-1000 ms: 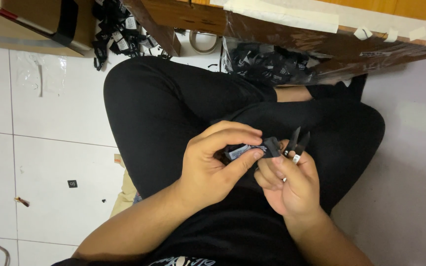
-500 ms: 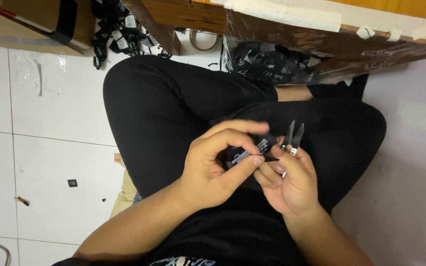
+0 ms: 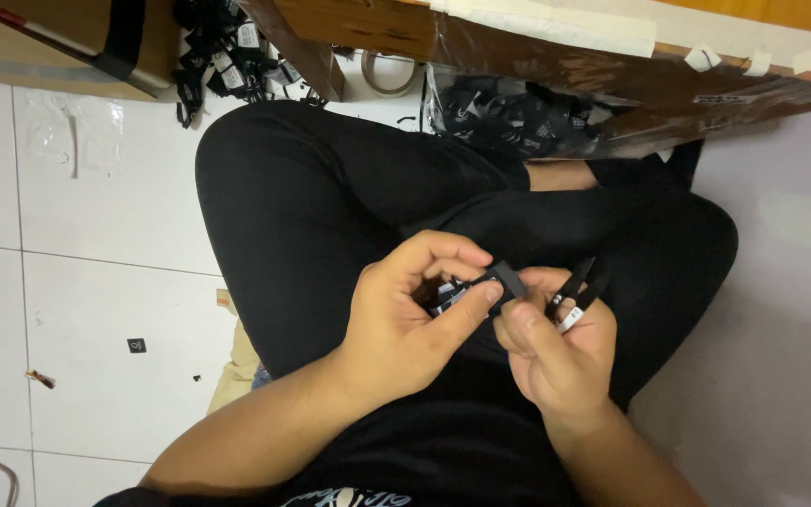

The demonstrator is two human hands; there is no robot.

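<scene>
Both hands meet over the lap of a person sitting cross-legged on the white tiled floor (image 3: 96, 216). Left hand (image 3: 405, 324) pinches a small black label (image 3: 476, 289) between thumb and curled fingers. Right hand (image 3: 556, 361) touches the same piece with its fingertips, while thin black straps (image 3: 582, 286) stick up from its closed fingers. More black labels (image 3: 518, 117) lie heaped beyond the knees.

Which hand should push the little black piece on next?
Probably the left hand: its thumb and fingers already pinch the small black piece. The right hand is busy holding the black strips.
</scene>
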